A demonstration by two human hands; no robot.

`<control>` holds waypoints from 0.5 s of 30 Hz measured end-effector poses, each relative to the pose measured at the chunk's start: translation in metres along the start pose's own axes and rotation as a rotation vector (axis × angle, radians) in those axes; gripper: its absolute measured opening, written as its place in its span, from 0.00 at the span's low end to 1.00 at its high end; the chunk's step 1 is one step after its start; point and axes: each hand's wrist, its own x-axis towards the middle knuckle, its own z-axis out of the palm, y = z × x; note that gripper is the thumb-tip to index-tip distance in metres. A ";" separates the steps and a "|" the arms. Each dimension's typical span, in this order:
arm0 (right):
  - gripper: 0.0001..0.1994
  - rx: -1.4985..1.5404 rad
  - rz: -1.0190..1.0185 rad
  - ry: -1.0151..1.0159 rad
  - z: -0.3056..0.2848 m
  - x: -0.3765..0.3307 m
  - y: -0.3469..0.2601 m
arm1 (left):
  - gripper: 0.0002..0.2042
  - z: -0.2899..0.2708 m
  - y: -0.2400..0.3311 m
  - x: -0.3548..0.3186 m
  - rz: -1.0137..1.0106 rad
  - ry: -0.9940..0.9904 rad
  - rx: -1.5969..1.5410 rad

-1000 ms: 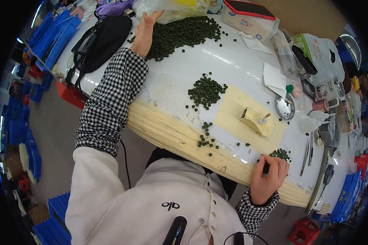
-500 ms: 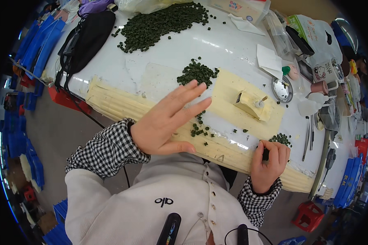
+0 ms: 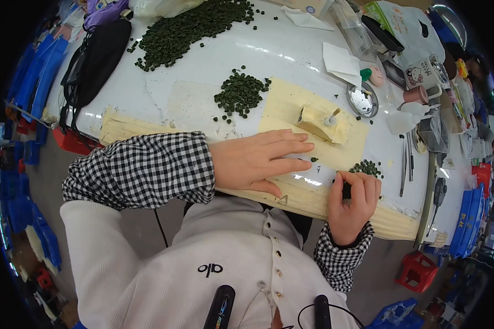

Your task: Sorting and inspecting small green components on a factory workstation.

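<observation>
My left hand [image 3: 262,160] is stretched out flat near the table's front edge, fingers pointing right and thumb apart, and holds nothing I can see. Beyond it lies a small pile of dark green pellet-like pieces [image 3: 240,94]. A cream tape-wrapped block [image 3: 324,123] with a short peg stands on a yellow sheet [image 3: 277,104], just past my left fingertips. At the front edge, my right hand [image 3: 354,205] is closed, thumb against curled fingers. Something dark shows between them, too hidden to name. Another small cluster of green pieces [image 3: 366,167] sits right beyond it.
A large heap of green pieces [image 3: 189,33] lies at the back, beside a black pouch [image 3: 100,68]. On the right are a round metal dish [image 3: 362,100], white paper [image 3: 341,62], tweezers [image 3: 403,164] and a white squeeze bottle [image 3: 400,122]. Cream padding [image 3: 395,218] lines the front edge.
My left hand has come down and to the right, from raised with spread fingers to flat over the front edge, covering the loose green pieces there. The right hand keeps its closed shape.
</observation>
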 end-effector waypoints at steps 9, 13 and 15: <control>0.07 0.002 0.000 0.014 0.000 0.000 0.000 | 0.12 0.017 -0.016 0.022 0.079 0.120 -0.103; 0.07 0.013 0.000 0.012 -0.001 0.000 0.001 | 0.11 0.010 -0.011 0.012 0.063 0.157 0.066; 0.07 0.010 0.000 0.011 0.000 0.000 0.002 | 0.12 0.000 -0.005 0.010 0.046 0.231 0.202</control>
